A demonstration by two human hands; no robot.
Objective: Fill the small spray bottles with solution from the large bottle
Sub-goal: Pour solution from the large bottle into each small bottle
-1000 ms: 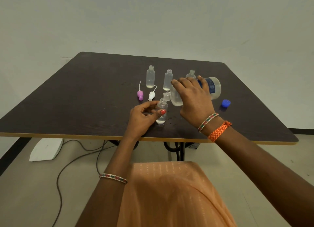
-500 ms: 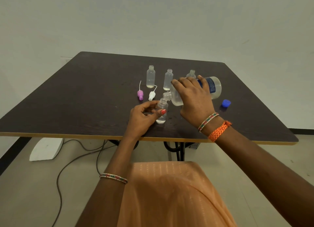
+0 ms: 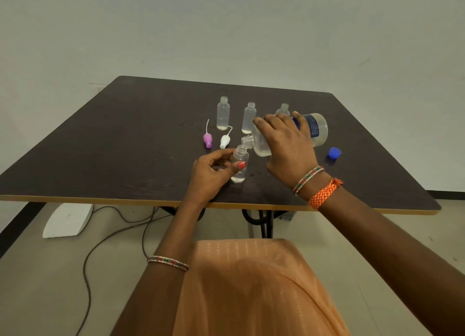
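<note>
Near table (image 3: 125, 159) front: small clear plastic bottle (image 3: 239, 168) upright, pinched by left hand (image 3: 214, 171). Big clear bottle (image 3: 289, 134) gripped by right hand (image 3: 286, 144), lying sideways, mouth pointing nine o'clock, just above small bottle's mouth.

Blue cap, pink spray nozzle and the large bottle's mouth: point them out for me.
blue cap (image 3: 334, 152), head view, its top.
pink spray nozzle (image 3: 207, 140), head view, its body.
large bottle (image 3: 247, 140), head view, its open mouth.

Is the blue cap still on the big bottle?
No, the blue cap lies on the table, while the right hand tips the open big bottle over a small bottle.
</note>
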